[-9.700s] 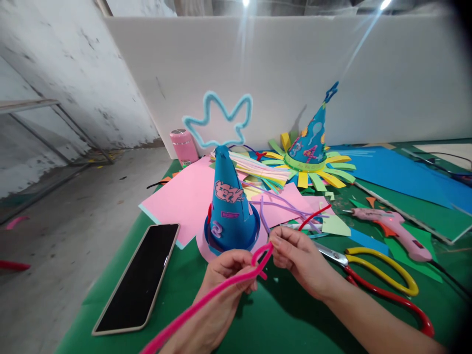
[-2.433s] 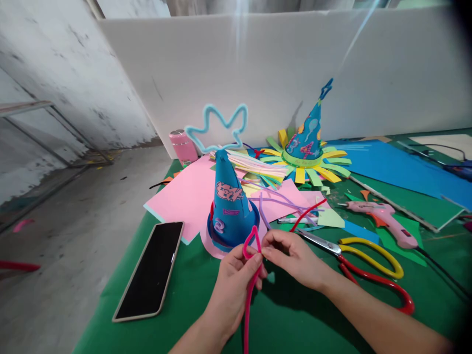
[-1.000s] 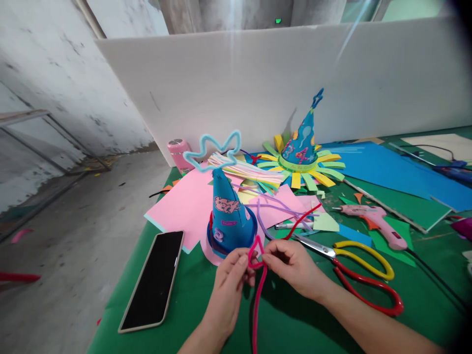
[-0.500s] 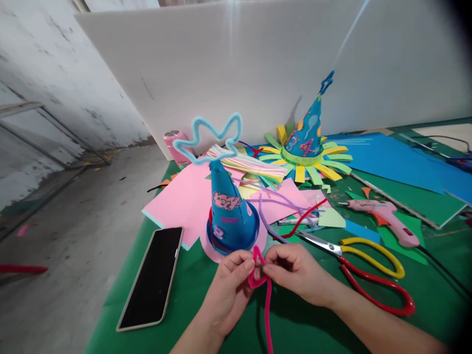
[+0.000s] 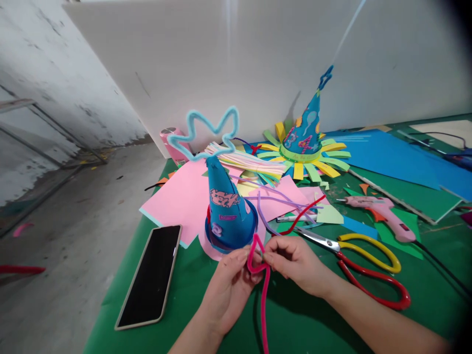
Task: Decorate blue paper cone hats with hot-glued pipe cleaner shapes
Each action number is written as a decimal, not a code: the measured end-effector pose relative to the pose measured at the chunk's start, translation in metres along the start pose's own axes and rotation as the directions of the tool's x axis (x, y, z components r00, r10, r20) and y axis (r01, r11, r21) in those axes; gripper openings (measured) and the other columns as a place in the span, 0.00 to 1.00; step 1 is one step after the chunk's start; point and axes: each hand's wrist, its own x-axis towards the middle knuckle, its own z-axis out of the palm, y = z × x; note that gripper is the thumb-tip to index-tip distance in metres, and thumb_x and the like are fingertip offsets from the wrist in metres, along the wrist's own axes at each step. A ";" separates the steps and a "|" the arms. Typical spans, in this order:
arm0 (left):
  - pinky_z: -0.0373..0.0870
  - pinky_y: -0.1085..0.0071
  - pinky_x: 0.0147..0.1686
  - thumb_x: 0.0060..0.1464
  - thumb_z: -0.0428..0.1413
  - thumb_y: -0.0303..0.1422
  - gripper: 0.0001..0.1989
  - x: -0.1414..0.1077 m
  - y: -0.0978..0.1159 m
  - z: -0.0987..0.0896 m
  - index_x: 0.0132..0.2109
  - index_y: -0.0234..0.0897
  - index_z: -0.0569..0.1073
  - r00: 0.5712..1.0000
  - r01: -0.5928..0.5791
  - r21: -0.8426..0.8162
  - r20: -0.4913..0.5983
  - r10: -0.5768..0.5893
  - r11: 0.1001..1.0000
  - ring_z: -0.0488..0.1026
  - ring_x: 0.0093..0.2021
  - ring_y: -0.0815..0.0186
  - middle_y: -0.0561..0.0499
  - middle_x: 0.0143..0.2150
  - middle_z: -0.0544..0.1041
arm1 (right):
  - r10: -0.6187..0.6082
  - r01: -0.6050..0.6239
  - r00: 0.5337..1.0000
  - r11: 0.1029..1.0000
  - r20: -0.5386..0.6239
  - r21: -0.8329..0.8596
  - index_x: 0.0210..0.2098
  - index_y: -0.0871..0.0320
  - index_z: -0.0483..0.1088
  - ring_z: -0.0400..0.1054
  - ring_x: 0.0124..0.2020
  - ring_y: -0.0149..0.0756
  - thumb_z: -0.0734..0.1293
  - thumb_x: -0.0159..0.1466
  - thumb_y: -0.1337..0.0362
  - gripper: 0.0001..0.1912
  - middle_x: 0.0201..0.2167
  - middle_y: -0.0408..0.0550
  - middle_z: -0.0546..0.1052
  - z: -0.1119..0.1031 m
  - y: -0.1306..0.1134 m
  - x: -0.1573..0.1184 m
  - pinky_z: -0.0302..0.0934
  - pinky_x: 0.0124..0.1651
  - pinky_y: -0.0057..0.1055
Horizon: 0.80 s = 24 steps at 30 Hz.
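Observation:
A bright pink pipe cleaner (image 5: pixel 264 305) is bent into a small pointed loop at its upper end, and its long tail hangs down toward me. My left hand (image 5: pixel 230 280) grips the loop from the left. From the right, my right hand (image 5: pixel 293 260) pinches the loop between thumb and fingers. Just beyond my hands stands a blue cone hat (image 5: pixel 228 211) with pink stickers and a rolled brim. A light blue star-like outline of pipe cleaner (image 5: pixel 212 127) tops it. Under the hat lies a round pink paper piece (image 5: pixel 204 248).
Left of my hands lies a phone (image 5: pixel 149 278). To the right are scissors (image 5: pixel 354 250) with yellow and red handles and a pink glue gun (image 5: pixel 383 211) with a cord. Farther back are pink paper (image 5: pixel 177 196), striped pipe cleaners (image 5: pixel 250 164) and a second hat (image 5: pixel 306 128).
The view has shifted slightly. The pink loop sits a bit more upright and open, with my left fingers moved lower behind it. Both hands still hold it.

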 end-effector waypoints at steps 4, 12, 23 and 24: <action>0.57 0.78 0.22 0.46 0.56 0.29 0.05 0.000 -0.001 0.000 0.26 0.30 0.73 1.000 0.004 0.029 0.018 -0.004 1.000 0.61 0.21 0.76 0.52 0.23 0.70 | -0.001 0.000 0.998 1.000 -0.058 -0.013 0.23 0.61 0.62 0.48 0.16 0.20 0.62 0.57 0.64 0.09 0.16 0.36 0.59 -0.001 0.000 0.000 0.41 0.17 0.21; 0.53 0.83 0.17 0.46 0.56 0.30 0.05 0.001 -0.002 -0.001 0.27 0.32 0.72 0.999 0.019 0.078 -0.047 -0.015 0.997 0.62 0.17 0.77 0.53 0.17 0.70 | 0.010 -0.013 0.997 0.999 -0.072 -0.041 0.22 0.61 0.62 0.48 0.16 0.21 0.62 0.57 0.63 0.10 0.17 0.36 0.58 -0.002 -0.001 0.000 0.41 0.17 0.21; 0.53 0.85 0.14 0.40 0.61 0.30 0.04 0.002 -0.004 -0.003 0.25 0.33 0.74 0.995 0.060 0.077 -0.085 -0.054 0.995 0.63 0.15 0.78 0.53 0.15 0.71 | 0.006 -0.005 0.999 1.000 -0.042 0.009 0.23 0.61 0.62 0.46 0.16 0.20 0.62 0.57 0.65 0.08 0.16 0.35 0.57 -0.001 0.000 -0.001 0.40 0.17 0.21; 0.53 0.85 0.14 0.40 0.61 0.30 0.04 0.002 -0.004 -0.003 0.25 0.33 0.74 0.995 0.061 0.082 -0.086 -0.054 0.995 0.62 0.15 0.78 0.53 0.15 0.71 | 0.006 -0.006 0.999 1.000 -0.039 0.010 0.23 0.61 0.62 0.46 0.16 0.20 0.62 0.57 0.65 0.08 0.16 0.35 0.57 -0.001 0.000 -0.001 0.40 0.17 0.21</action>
